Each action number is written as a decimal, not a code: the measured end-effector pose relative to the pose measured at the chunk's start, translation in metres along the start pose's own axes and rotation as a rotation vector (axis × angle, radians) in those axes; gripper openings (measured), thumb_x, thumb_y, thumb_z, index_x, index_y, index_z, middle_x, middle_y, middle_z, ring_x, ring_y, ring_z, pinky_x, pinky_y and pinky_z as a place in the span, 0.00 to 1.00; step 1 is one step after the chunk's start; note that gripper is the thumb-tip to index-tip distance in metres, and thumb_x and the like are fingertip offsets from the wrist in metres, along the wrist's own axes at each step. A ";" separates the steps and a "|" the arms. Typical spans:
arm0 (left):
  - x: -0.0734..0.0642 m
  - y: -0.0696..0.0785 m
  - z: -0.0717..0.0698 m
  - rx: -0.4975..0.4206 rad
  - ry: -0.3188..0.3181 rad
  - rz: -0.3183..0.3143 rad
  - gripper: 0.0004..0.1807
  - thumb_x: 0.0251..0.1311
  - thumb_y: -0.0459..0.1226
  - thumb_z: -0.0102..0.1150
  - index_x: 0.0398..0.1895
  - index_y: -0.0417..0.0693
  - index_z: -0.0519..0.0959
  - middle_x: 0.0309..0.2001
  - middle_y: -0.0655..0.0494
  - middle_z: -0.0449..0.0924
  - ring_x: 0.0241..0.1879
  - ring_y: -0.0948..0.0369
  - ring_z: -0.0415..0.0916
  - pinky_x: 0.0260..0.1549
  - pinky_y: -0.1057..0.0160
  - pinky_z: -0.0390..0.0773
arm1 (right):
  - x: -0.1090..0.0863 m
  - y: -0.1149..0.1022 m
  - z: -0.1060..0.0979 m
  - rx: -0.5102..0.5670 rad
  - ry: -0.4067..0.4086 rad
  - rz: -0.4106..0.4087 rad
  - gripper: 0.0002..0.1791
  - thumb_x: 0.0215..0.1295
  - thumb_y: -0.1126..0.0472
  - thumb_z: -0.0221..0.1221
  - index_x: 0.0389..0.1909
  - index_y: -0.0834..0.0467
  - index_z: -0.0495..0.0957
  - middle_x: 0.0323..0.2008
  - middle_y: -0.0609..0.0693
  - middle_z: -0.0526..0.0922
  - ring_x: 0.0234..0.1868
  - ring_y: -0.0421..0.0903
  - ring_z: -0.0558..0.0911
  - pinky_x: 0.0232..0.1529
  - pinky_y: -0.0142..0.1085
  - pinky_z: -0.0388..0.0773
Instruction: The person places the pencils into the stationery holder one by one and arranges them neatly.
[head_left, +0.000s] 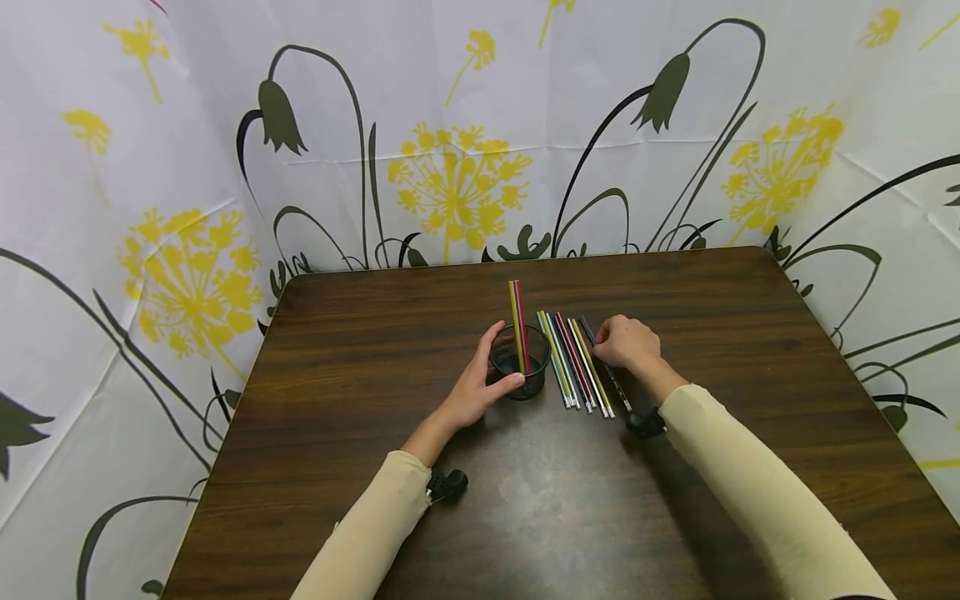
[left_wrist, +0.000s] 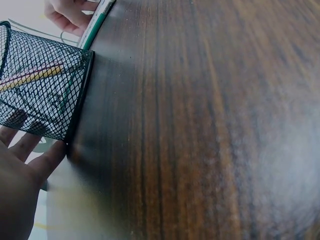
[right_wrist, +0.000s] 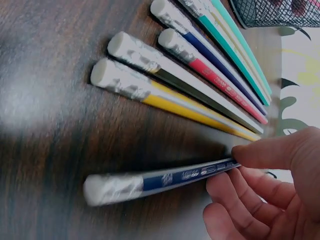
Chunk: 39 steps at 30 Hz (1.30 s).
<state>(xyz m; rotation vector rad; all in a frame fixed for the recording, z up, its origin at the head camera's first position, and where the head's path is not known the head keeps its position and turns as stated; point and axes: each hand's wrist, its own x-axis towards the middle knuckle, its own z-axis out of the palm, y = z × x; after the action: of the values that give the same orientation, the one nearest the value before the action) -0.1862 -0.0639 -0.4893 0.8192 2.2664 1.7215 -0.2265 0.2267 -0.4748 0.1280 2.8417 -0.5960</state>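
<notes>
A black mesh pencil cup (head_left: 534, 387) stands upright on the table, and my left hand (head_left: 472, 387) holds it from the left, thumb in front and fingers round the side. Inside the cup lean a few pencils (head_left: 519, 325), yellow and red among them. My right hand (head_left: 628, 342) pinches a dark blue pencil (right_wrist: 190, 175) between thumb and fingers near its far end; its white eraser (right_wrist: 102, 190) points toward me. Left of that pencil lies a row of several pencils, including a yellow one (right_wrist: 200, 114) and a red one (right_wrist: 220, 80), erasers toward me.
The brown wood-grain table (head_left: 360, 350) reaches back to a white curtain (head_left: 510, 92) printed with yellow and dark flowers. The row of pencils lies between the cup and my right hand. A black wrist device (head_left: 448, 485) sits at my left cuff.
</notes>
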 end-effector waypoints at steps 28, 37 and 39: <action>-0.004 0.017 -0.003 -0.014 -0.008 0.013 0.44 0.65 0.32 0.58 0.78 0.46 0.42 0.71 0.32 0.55 0.70 0.38 0.54 0.61 0.35 0.60 | -0.032 -0.051 -0.070 0.301 0.224 -0.186 0.16 0.63 0.54 0.61 0.50 0.54 0.82 0.36 0.48 0.86 0.36 0.47 0.82 0.36 0.44 0.71; -0.003 0.017 -0.001 -0.033 -0.002 0.028 0.44 0.65 0.31 0.58 0.77 0.44 0.43 0.70 0.30 0.56 0.69 0.36 0.54 0.60 0.33 0.60 | -0.055 -0.094 -0.082 0.464 0.332 -0.409 0.12 0.62 0.59 0.62 0.44 0.59 0.80 0.35 0.50 0.86 0.35 0.46 0.84 0.39 0.42 0.74; -0.002 0.017 -0.001 -0.035 0.000 0.034 0.44 0.65 0.31 0.58 0.77 0.44 0.43 0.70 0.31 0.56 0.69 0.36 0.54 0.60 0.33 0.59 | -0.059 -0.100 -0.079 0.494 0.335 -0.455 0.11 0.62 0.60 0.62 0.44 0.59 0.79 0.35 0.51 0.86 0.33 0.46 0.85 0.37 0.42 0.76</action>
<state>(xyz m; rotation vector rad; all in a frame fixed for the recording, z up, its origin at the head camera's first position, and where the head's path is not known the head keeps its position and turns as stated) -0.1794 -0.0632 -0.4735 0.8554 2.2283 1.7709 -0.1992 0.1652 -0.3510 -0.3830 2.9783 -1.4928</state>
